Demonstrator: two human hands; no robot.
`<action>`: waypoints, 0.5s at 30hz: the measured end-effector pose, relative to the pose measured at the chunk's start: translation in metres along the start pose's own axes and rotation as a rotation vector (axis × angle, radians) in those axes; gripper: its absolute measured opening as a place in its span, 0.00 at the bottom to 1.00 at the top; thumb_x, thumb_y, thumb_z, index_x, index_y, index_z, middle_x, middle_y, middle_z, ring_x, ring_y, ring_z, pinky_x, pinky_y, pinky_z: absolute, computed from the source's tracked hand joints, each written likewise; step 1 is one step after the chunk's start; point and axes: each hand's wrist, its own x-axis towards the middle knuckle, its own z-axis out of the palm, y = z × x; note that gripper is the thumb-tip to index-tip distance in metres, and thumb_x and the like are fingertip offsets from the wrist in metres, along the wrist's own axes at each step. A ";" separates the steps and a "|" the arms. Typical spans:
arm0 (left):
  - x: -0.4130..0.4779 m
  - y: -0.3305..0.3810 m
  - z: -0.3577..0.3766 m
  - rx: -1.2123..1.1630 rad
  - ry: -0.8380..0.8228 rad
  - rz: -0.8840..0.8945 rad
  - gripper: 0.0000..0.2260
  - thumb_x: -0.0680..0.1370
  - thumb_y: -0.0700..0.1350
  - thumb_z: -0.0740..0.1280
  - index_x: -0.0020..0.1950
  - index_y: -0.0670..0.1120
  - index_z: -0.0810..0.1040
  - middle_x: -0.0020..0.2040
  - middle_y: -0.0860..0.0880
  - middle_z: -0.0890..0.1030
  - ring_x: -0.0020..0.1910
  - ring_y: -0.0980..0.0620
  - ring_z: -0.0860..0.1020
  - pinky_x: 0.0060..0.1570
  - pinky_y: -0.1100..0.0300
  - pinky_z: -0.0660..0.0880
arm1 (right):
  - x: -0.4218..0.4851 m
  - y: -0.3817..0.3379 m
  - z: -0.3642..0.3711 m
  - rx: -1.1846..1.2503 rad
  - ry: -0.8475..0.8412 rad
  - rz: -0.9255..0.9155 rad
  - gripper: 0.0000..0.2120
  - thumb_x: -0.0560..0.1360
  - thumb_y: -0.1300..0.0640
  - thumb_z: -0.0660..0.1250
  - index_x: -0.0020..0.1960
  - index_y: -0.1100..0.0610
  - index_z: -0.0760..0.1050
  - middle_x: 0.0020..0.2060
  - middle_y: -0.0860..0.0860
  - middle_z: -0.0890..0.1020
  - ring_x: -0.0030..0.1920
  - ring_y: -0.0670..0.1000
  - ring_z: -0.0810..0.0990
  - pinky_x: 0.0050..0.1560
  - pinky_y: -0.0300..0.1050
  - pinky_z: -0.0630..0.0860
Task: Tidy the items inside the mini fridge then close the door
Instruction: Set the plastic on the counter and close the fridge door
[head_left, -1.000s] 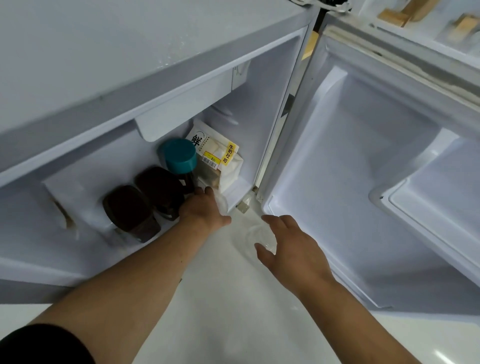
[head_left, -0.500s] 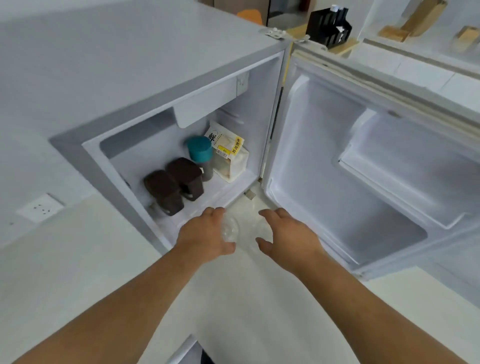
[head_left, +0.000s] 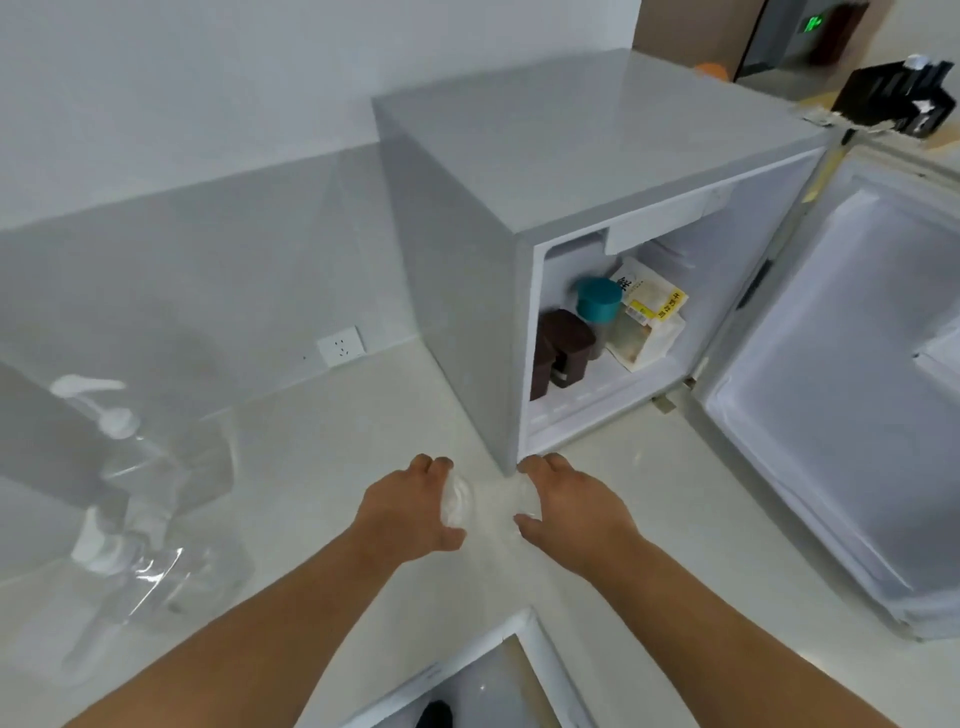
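Both hands have been drawn back from the mini fridge (head_left: 519, 171); a clear plastic tub (head_left: 491, 501) is gripped between left hand (head_left: 410, 512) and right hand (head_left: 574, 512) above the bench (head_left: 332, 447).

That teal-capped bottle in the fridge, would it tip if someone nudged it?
Probably fairly easily: the teal-capped bottle stands tall and narrow. The dark brown containers beside it and the bread packet behind might catch it. Its body is mostly hidden, so how full or heavy it is cannot be told.
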 end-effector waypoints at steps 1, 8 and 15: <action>0.003 -0.013 0.005 -0.004 -0.005 -0.015 0.44 0.64 0.70 0.70 0.75 0.53 0.62 0.68 0.50 0.72 0.56 0.44 0.80 0.47 0.51 0.77 | 0.009 -0.010 0.009 -0.005 -0.010 -0.006 0.28 0.76 0.43 0.68 0.72 0.48 0.64 0.64 0.50 0.74 0.53 0.54 0.80 0.46 0.50 0.79; 0.044 -0.075 0.040 -0.021 -0.052 -0.016 0.43 0.64 0.69 0.71 0.73 0.53 0.61 0.65 0.50 0.72 0.55 0.44 0.81 0.44 0.52 0.76 | 0.070 -0.053 0.060 -0.062 -0.085 0.062 0.26 0.77 0.45 0.68 0.70 0.49 0.63 0.61 0.52 0.72 0.50 0.56 0.80 0.42 0.52 0.80; 0.077 -0.102 0.066 0.024 -0.081 0.045 0.44 0.64 0.67 0.71 0.74 0.52 0.61 0.64 0.49 0.72 0.52 0.44 0.82 0.41 0.54 0.73 | 0.098 -0.059 0.094 -0.095 -0.149 0.137 0.25 0.77 0.46 0.69 0.69 0.50 0.63 0.60 0.52 0.72 0.47 0.56 0.80 0.42 0.54 0.81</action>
